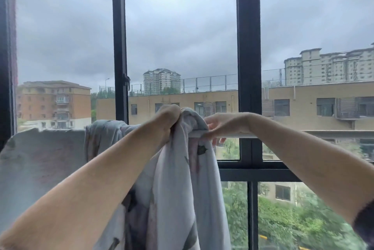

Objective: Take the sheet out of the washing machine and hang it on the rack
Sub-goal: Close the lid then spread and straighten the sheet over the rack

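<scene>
A pale grey-white sheet [178,178] with dark leaf prints hangs bunched over a pale horizontal rack bar [334,134] at chest height in front of the window. My left hand [170,120] grips the gathered top of the sheet at the bar. My right hand [220,126] reaches over the bar just right of the bunch, its fingers curled round the sheet's edge and partly hidden behind the bar. More of the sheet is spread along the bar to the left [50,160].
A large window with dark metal frames [249,47] stands right behind the bar. Outside are brick and tan buildings, trees below and a grey sky. The bar runs on bare to the right edge.
</scene>
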